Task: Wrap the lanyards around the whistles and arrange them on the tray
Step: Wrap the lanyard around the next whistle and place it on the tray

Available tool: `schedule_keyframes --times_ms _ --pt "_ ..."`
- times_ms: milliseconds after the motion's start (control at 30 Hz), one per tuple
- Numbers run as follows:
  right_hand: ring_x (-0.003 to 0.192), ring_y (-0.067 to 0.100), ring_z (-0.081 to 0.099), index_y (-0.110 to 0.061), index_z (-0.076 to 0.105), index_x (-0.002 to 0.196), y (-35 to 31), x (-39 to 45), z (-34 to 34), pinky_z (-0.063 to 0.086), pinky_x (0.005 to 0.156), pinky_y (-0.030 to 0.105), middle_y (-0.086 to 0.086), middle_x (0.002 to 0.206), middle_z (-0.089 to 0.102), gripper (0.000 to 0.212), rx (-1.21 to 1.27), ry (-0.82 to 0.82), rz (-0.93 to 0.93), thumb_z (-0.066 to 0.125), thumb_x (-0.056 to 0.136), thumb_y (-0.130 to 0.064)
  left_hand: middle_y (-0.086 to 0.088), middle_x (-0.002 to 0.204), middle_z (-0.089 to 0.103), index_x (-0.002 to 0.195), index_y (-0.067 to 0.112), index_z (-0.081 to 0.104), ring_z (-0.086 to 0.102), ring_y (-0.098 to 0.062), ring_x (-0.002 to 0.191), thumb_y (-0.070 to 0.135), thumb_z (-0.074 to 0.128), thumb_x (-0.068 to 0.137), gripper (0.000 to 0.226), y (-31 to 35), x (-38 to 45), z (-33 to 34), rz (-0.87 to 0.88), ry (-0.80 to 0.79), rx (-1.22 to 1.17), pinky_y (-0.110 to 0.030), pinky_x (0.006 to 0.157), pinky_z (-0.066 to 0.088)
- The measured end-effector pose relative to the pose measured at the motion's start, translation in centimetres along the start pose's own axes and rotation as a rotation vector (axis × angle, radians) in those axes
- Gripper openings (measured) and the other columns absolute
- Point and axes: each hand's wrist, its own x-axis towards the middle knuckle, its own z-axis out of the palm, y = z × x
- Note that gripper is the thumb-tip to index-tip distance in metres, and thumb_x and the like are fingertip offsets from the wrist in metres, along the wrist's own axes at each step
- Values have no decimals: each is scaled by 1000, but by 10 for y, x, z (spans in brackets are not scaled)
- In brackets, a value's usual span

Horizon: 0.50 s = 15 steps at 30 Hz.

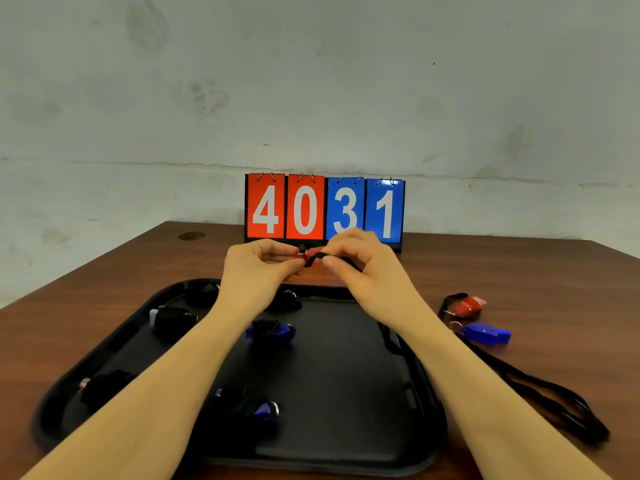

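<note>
- At frame centre, above the tray's [408, 393] far rim, my left hand [258, 263] pinches the red whistle [313, 252], fingers curled round it.
- My right hand [360, 263] pinches its black lanyard [311, 260], just right of the whistle; I judge the whistle's long axis runs left to right between both hands.
- Scoreboard [325, 209] behind reads 4031.
- Unwrapped red and blue whistles lie on the worktop [554, 289], at right.

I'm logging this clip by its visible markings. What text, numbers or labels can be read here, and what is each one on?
"4" on the first red card of the flip scoreboard at the back of the table.
"0" on the second red card.
"3" on the first blue card; a hand hides its lower edge.
"1" on the second blue card.
No readable text on the whistles, lanyards or tray.
</note>
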Motion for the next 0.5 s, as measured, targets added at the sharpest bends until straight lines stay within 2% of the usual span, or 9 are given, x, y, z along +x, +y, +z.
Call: schedule_keyframes --times_ms 100,233,333,500 --pt "100 3 51 -14 64 99 7 2 5 39 88 10 -9 103 56 13 -119 99 -58 52 92 -16 1 77 71 81 18 68 69 -5 68 4 73 74 16 1 -1 1 24 -11 11 -13 66 54" --pt "89 8 57 -20 57 101 12 0 7 52 76 25 -5 92 63 14 -164 125 -20 47 95 -27 5 80 70 83 23 68 68 -2 70 8 73 75 17 1 -2 0 64 -78 87 -11 67 53" --pt "94 6 59 -22 57 104 14 0 6 52 77 21 -7 95 64 15 -191 170 1 49 94 -29 9 81 69 83 26 66 67 3 72 10 72 76 19 3 -3 1 91 -146 119 -5 64 49" --pt "77 3 60 -27 61 92 16 1 2 50 74 15 -14 72 60 9 -29 199 118 53 92 -23 12 83 69 83 30 65 66 3 79 13 72 76 19 3 -4 3 107 -223 166 -8 67 49"
